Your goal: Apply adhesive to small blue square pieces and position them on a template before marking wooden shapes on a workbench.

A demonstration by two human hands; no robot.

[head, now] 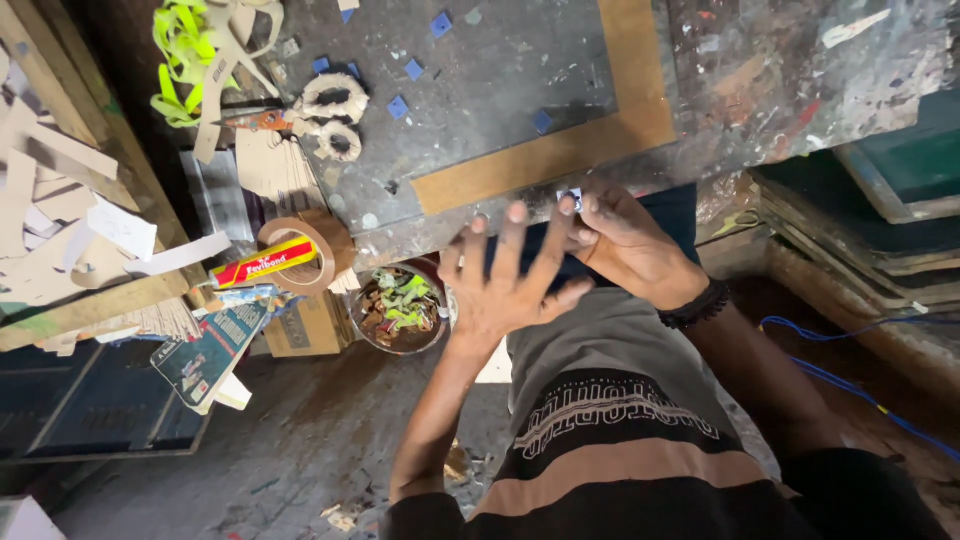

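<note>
My left hand (505,275) is held flat with its fingers spread apart at the near edge of a paint-stained work board (500,80), holding nothing. My right hand (625,245) is beside it, fingertips pinched on a small blue-and-white square piece (573,195) at the board's edge. The two hands touch at the fingertips. Several small blue squares (413,68) lie scattered on the grey board, which has a brown strip (560,150) along it. A black band sits on my right wrist.
Scissors with wrapped handles (325,115) and neon-green strips (185,55) lie at the board's far left. A brown tape roll (300,255), a glue tube (262,262), a bowl of scraps (400,310), card offcuts (60,220) and stacked boards (880,220) surround me.
</note>
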